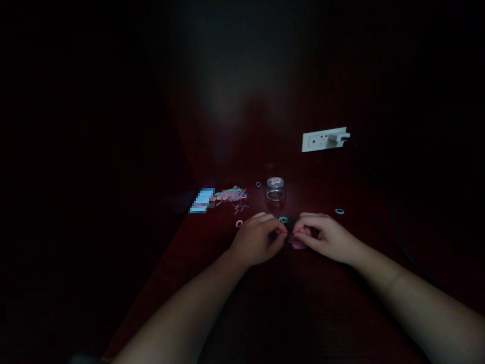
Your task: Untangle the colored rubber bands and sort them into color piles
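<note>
My left hand (259, 238) is closed, thumb and forefinger pinched together. Just across from it my right hand (326, 235) makes a similar pinch, with the fingertips of both nearly meeting. Whatever is between the fingers is too small and dark to make out. Below the right fingertips lies a small pinkish-purple bunch (298, 245), partly hidden by the hand. Behind the hands rests a green ring-shaped band (283, 220). A pink band (239, 223) lies beside the left hand's knuckles.
A clear lidded jar (275, 189) stands behind the hands. To its left are a pile of colourful small bands (232, 194) and a blurred bright screen (202, 200). A blue band (339, 211) lies right. A wall socket (324, 139) holds a plug with a dark cable.
</note>
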`<move>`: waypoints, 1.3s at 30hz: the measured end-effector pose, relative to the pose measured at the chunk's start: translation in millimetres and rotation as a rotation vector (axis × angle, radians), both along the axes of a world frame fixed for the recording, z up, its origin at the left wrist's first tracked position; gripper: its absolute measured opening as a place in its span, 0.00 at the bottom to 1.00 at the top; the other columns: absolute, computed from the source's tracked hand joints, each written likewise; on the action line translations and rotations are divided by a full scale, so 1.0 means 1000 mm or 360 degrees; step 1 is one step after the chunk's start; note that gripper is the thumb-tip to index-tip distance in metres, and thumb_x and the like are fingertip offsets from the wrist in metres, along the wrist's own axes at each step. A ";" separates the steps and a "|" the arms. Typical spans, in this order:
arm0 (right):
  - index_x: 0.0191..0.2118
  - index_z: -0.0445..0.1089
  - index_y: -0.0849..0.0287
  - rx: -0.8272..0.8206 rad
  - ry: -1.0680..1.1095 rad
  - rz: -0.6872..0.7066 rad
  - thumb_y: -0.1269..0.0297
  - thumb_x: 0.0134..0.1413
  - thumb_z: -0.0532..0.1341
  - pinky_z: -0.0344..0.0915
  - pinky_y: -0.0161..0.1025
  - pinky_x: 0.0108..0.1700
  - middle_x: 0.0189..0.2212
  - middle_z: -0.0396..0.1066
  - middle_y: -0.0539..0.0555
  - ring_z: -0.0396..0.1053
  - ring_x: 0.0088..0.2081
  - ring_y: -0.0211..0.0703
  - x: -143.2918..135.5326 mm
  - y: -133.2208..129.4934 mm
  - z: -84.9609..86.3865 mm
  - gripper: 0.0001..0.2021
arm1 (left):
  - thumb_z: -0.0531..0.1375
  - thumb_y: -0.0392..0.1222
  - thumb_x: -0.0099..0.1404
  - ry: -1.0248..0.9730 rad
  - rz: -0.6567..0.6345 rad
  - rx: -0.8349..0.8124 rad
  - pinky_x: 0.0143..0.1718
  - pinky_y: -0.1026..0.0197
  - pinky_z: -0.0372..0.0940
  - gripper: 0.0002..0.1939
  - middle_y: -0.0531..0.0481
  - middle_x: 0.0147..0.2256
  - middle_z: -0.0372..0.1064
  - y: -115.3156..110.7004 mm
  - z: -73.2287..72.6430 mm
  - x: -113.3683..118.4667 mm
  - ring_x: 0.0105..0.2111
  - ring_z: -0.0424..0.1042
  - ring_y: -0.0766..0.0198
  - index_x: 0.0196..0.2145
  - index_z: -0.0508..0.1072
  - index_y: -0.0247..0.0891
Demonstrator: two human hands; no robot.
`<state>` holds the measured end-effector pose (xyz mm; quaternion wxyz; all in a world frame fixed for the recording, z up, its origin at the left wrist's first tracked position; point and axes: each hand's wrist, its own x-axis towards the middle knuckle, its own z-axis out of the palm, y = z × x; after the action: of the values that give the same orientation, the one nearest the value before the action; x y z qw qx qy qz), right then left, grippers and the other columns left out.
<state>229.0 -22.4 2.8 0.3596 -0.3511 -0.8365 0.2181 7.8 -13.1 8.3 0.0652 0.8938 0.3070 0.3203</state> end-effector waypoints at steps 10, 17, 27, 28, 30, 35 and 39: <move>0.31 0.72 0.60 -0.0029 0.0001 0.0024 0.63 0.62 0.60 0.61 0.34 0.28 0.25 0.70 0.51 0.65 0.25 0.36 0.001 0.001 -0.001 0.10 | 0.57 0.39 0.65 -0.0017 0.0038 -0.0005 0.39 0.58 0.64 0.05 0.51 0.32 0.72 0.001 -0.001 0.000 0.36 0.69 0.61 0.33 0.73 0.40; 0.32 0.76 0.60 0.0036 -0.0027 -0.0040 0.61 0.61 0.61 0.61 0.34 0.28 0.26 0.68 0.52 0.65 0.25 0.36 0.003 0.002 -0.003 0.10 | 0.57 0.39 0.66 -0.0016 0.0038 -0.0011 0.39 0.58 0.64 0.05 0.52 0.32 0.72 0.002 -0.002 0.000 0.36 0.69 0.61 0.34 0.73 0.41; 0.30 0.76 0.58 0.0053 -0.0181 -0.0415 0.62 0.56 0.62 0.62 0.36 0.29 0.26 0.70 0.52 0.67 0.26 0.39 0.056 0.016 0.009 0.08 | 0.57 0.38 0.66 0.0001 0.0072 0.0050 0.38 0.58 0.63 0.05 0.51 0.32 0.71 0.006 -0.005 -0.007 0.36 0.69 0.61 0.34 0.72 0.40; 0.30 0.76 0.57 -0.0012 -0.0204 -0.0438 0.63 0.55 0.62 0.62 0.36 0.29 0.27 0.72 0.52 0.68 0.26 0.39 0.062 0.018 0.008 0.07 | 0.56 0.38 0.66 0.0002 0.0065 0.0051 0.38 0.58 0.63 0.05 0.51 0.32 0.71 0.006 -0.006 -0.007 0.35 0.69 0.61 0.34 0.72 0.40; 0.29 0.76 0.57 -0.0141 -0.0262 -0.0453 0.64 0.53 0.62 0.64 0.37 0.31 0.27 0.74 0.52 0.70 0.28 0.40 0.070 0.021 0.004 0.06 | 0.56 0.38 0.66 0.0012 0.0056 0.0043 0.39 0.58 0.64 0.05 0.51 0.32 0.71 0.007 -0.007 -0.007 0.35 0.69 0.62 0.34 0.72 0.40; 0.28 0.77 0.57 -0.0359 -0.0398 -0.0581 0.65 0.49 0.63 0.66 0.38 0.32 0.27 0.77 0.52 0.73 0.28 0.44 0.081 0.022 0.005 0.05 | 0.57 0.39 0.66 0.0032 0.0077 0.0010 0.39 0.58 0.64 0.05 0.51 0.32 0.71 0.007 -0.006 -0.007 0.36 0.69 0.61 0.34 0.72 0.40; 0.27 0.77 0.57 -0.0497 -0.0552 -0.0620 0.65 0.46 0.63 0.66 0.38 0.33 0.26 0.78 0.51 0.74 0.29 0.44 0.087 0.018 0.014 0.04 | 0.57 0.39 0.66 0.0047 0.0099 -0.0007 0.40 0.58 0.64 0.05 0.51 0.32 0.71 0.008 -0.006 -0.005 0.36 0.69 0.61 0.33 0.72 0.40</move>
<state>315.9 -4.0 17.0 0.1882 -0.5880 -0.7587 0.2079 2.3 -5.4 2.2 0.0525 0.8883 0.3363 0.3083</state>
